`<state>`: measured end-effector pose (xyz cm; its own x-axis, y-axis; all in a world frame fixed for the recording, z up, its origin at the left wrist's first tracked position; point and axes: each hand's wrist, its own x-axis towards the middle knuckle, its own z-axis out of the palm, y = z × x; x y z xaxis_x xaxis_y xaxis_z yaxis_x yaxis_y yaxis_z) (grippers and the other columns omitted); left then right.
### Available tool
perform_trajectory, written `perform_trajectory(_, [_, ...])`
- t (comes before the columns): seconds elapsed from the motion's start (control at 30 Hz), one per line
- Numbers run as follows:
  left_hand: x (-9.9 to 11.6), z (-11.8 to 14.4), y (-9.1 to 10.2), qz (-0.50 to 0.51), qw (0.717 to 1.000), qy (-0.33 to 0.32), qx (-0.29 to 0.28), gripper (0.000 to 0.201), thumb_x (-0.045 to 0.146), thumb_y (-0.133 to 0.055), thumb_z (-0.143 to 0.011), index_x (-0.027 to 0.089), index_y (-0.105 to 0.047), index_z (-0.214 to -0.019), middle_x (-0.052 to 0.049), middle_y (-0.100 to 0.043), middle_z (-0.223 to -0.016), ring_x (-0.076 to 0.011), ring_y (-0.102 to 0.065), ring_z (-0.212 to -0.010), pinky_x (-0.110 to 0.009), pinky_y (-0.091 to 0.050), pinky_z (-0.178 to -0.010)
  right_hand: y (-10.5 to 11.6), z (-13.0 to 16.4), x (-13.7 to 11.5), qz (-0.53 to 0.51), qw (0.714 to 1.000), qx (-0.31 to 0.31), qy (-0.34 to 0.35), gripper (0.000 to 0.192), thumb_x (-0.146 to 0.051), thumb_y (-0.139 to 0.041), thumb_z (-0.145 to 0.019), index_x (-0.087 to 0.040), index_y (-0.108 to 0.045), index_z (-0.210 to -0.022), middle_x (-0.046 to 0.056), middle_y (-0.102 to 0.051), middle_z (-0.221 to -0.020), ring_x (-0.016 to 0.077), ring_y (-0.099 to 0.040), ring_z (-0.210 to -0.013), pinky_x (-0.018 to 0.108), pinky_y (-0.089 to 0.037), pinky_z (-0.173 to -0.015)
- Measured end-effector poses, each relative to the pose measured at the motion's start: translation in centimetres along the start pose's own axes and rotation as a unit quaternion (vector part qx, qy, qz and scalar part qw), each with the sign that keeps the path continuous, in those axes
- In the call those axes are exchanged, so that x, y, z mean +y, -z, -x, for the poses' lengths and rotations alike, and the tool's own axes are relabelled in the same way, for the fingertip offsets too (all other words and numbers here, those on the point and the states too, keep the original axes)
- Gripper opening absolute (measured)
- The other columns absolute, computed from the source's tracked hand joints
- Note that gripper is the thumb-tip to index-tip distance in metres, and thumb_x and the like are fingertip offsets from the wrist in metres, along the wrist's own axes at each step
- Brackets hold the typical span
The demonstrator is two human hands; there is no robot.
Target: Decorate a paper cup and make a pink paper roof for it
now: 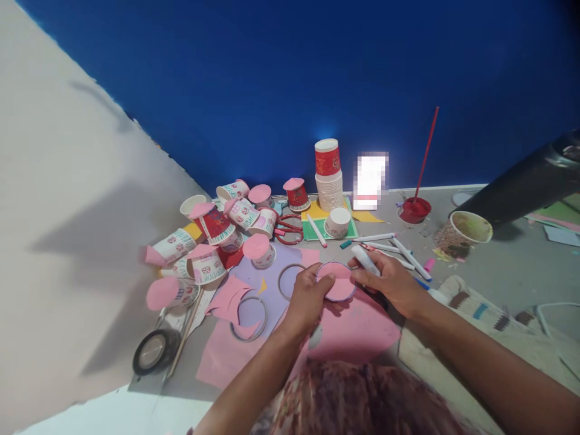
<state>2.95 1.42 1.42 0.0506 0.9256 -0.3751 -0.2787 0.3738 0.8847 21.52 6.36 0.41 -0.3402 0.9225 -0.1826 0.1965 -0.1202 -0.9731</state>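
Grip of the left hand (307, 297) is pinching a pink paper disc (336, 281) over the pink sheet (357, 329); the right hand (390, 283) is closing around a white marker (365, 260) beside it. The thin disc is likely creasing or slipping if squeezed unevenly

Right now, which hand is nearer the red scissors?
Left. The left hand holds the pink-topped cup just below and slightly right of the red scissors; the right hand, gripping a white marker, sits farther right.
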Motion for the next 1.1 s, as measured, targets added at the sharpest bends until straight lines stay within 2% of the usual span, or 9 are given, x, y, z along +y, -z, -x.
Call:
perform_trajectory(0.1, [-0.10,0.05,-0.05,-0.014,1.000,-0.002,-0.010,0.048,0.053,-0.075,-0.081,0.010,-0.074,-0.101,-0.010,-0.076,-0.074,-0.0204,-0.072,-0.052,-0.025,-0.054,-0.043,-0.13,0.02,-0.18,0.005,1.000,-0.005,-0.014,0.044,-0.057,-0.084,-0.073,-0.020,-0.062,-0.069,-0.004,-0.051,-0.061,0.0126,-0.042,-0.058,0.027,-0.033,-0.053])
perform_trajectory(0.17, [-0.23,-0.02,-0.05,-0.008,1.000,-0.003,-0.009,0.050,0.058,-0.074,-0.082,0.009,-0.075,-0.096,-0.009,-0.074,-0.069,-0.0197,-0.070,-0.050,-0.024,-0.052,-0.041,-0.25,0.01,-0.25,0.005,1.000,0.005,-0.022,0.047,-0.058,-0.082,-0.074,-0.021,-0.056,-0.064,-0.006,-0.045,-0.058,0.0117,-0.036,-0.056,0.027,-0.029,-0.053])
perform_trajectory(0.43, [-0.59,-0.33,0.13,0.007,1.000,0.001,0.024,0.044,0.053,-0.078,-0.078,0.010,-0.074,-0.081,-0.005,-0.070,-0.064,-0.0139,-0.061,-0.043,-0.024,-0.051,-0.039,-0.24,0.03,-0.23,0.009,1.000,0.009,-0.018,0.045,-0.057,-0.081,-0.075,-0.021,-0.054,-0.065,-0.006,-0.043,-0.061,0.0123,-0.035,-0.059,0.028,-0.027,-0.055])
perform_trajectory(0.67, [-0.89,-0.26,0.37,0.025,0.998,-0.016,0.058,0.038,0.048,-0.084,-0.072,0.014,-0.070,-0.083,0.000,-0.068,-0.066,-0.0121,-0.059,-0.052,-0.023,-0.053,-0.048,-0.30,0.22,-0.26,0.022,1.000,0.012,-0.013,0.046,-0.058,-0.078,-0.077,-0.022,-0.052,-0.064,-0.006,-0.043,-0.060,0.0124,-0.034,-0.059,0.028,-0.028,-0.056])
perform_trajectory(0.77, [-0.59,-0.20,0.47,0.010,0.997,-0.031,0.065,0.034,0.043,-0.086,-0.071,0.014,-0.071,-0.079,0.001,-0.066,-0.065,-0.0090,-0.057,-0.057,-0.019,-0.047,-0.056,-0.28,0.22,-0.26,0.033,0.999,0.013,-0.010,0.044,-0.056,-0.077,-0.078,-0.021,-0.054,-0.065,-0.005,-0.044,-0.062,0.0129,-0.036,-0.061,0.028,-0.029,-0.058])
perform_trajectory(0.93, [-0.35,-0.26,0.68,-0.019,0.997,-0.044,0.065,0.030,0.036,-0.090,-0.066,0.013,-0.071,-0.069,0.005,-0.056,-0.057,-0.0049,-0.043,-0.055,-0.016,-0.032,-0.054,-0.10,0.20,-0.45,0.051,0.999,0.000,0.000,0.045,-0.058,-0.076,-0.077,-0.021,-0.053,-0.065,-0.006,-0.040,-0.062,0.0127,-0.034,-0.063,0.028,-0.027,-0.059])
perform_trajectory(1.0, [-0.43,-0.29,0.66,-0.019,0.997,-0.043,0.065,0.030,0.035,-0.090,-0.065,0.013,-0.071,-0.070,0.005,-0.057,-0.058,-0.0055,-0.044,-0.056,-0.017,-0.032,-0.054,-0.03,0.24,-0.64,0.057,0.998,-0.007,0.006,0.047,-0.059,-0.076,-0.076,-0.021,-0.051,-0.063,-0.006,-0.039,-0.063,0.0126,-0.033,-0.063,0.028,-0.027,-0.059])
perform_trajectory(1.1, [-0.53,-0.32,0.50,-0.005,0.997,-0.041,0.063,0.033,0.036,-0.091,-0.063,0.014,-0.068,-0.074,0.003,-0.063,-0.064,-0.0072,-0.050,-0.059,-0.019,-0.038,-0.058,0.01,0.38,-0.94,0.066,0.998,-0.014,0.014,0.049,-0.060,-0.075,-0.077,-0.021,-0.049,-0.062,-0.006,-0.039,-0.063,0.0123,-0.033,-0.063,0.028,-0.028,-0.059])
